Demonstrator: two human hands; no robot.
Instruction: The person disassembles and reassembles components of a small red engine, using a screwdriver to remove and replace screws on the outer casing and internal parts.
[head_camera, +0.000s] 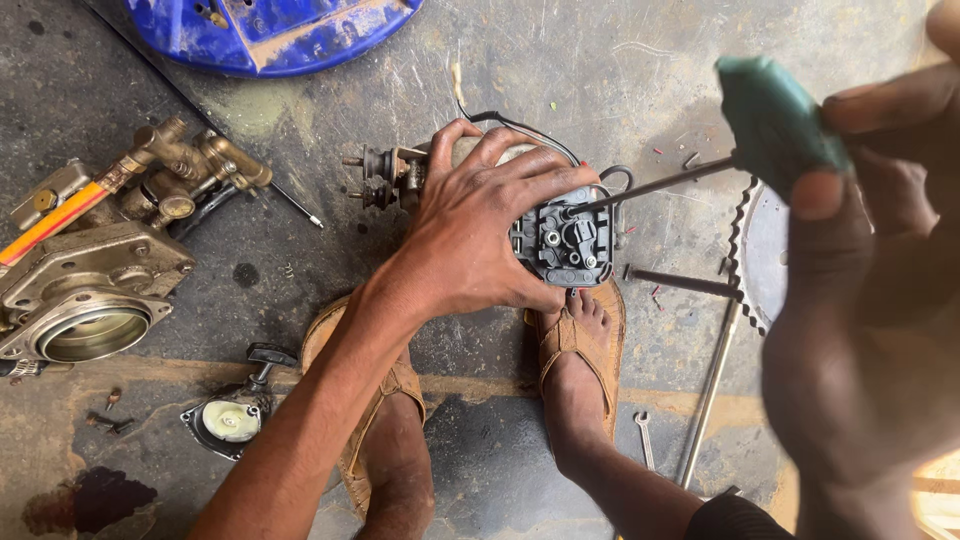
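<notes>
In the centre of the frame the left hand (480, 225) lies over a small grey motor unit (565, 235), the fingers spread and curled around its round body to press it down on the concrete floor (620, 60). The open black end of the unit faces the camera, with small screws and contacts visible. The right hand (860, 250), large and blurred at the right edge, closes its fingers tightly around the green handle of a screwdriver (775, 115); the thin shaft runs down to the left and its tip touches the black end plate.

To do this step well, I think the tip must sit fully in the screw head and the shaft must stay in line with the screw, while the left hand keeps the unit from turning.

Both feet in brown sandals (580, 340) stand just below the unit. A brass carburettor assembly (100, 250) lies at the left, a toothed sprocket (760, 250) at the right.
</notes>
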